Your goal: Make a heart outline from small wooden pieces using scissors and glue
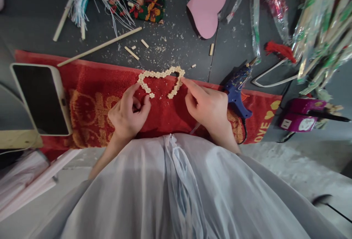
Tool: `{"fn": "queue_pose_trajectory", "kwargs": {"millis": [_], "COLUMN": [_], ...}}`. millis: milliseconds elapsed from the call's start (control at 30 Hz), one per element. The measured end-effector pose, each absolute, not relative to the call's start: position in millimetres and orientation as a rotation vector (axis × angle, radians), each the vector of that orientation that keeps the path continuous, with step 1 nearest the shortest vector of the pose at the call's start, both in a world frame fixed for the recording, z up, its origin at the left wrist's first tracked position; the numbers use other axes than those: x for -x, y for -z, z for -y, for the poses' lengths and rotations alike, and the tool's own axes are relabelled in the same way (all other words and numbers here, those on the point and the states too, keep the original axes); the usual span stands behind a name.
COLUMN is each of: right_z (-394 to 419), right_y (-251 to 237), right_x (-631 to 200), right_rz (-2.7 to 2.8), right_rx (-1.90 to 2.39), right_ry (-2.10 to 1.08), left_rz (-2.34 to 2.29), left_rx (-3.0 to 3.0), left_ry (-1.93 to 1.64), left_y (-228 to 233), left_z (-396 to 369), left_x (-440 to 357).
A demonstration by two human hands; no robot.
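A heart outline of small pale beige pieces [161, 74], bumpy like beads or slices and open at its lower point, lies on a red towel [170, 118] at the table's near edge. My left hand [129, 110] is bent around its left side, index fingertip and thumb tip against the strip. On the opposite side, my right hand [207, 105] touches the outline with a stretched index finger while its other fingers curl in. Just right of that hand rests a blue hot glue gun [238, 92], nozzle pointing away.
A phone [41, 99] lies at left. Beyond the towel are a wooden stick [101, 46], short stick pieces, a pink heart [207, 9] and white frayed strands [104, 0]. At right are a purple power socket [302, 114] and plastic-wrapped bundles [324, 29].
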State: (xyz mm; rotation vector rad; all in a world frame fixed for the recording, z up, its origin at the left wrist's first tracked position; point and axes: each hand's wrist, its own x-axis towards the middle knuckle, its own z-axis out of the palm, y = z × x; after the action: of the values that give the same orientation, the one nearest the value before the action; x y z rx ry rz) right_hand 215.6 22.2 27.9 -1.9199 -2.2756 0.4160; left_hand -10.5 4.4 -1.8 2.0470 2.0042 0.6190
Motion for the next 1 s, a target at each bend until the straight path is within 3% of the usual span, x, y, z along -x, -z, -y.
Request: {"fn": "queue_pose_trajectory", "kwargs": {"millis": [1000], "right_z": [-21.3], "right_y": [-24.2], "right_x": [-216.2], "right_rz": [2.33], "right_rx": [1.871], "right_ry": [-0.344], "left_rz": [-2.015], "left_rx": [-1.972], "left_ry": [-0.62], "left_y": [3.4], "left_z": [-4.5], "left_x": [12.0]}}
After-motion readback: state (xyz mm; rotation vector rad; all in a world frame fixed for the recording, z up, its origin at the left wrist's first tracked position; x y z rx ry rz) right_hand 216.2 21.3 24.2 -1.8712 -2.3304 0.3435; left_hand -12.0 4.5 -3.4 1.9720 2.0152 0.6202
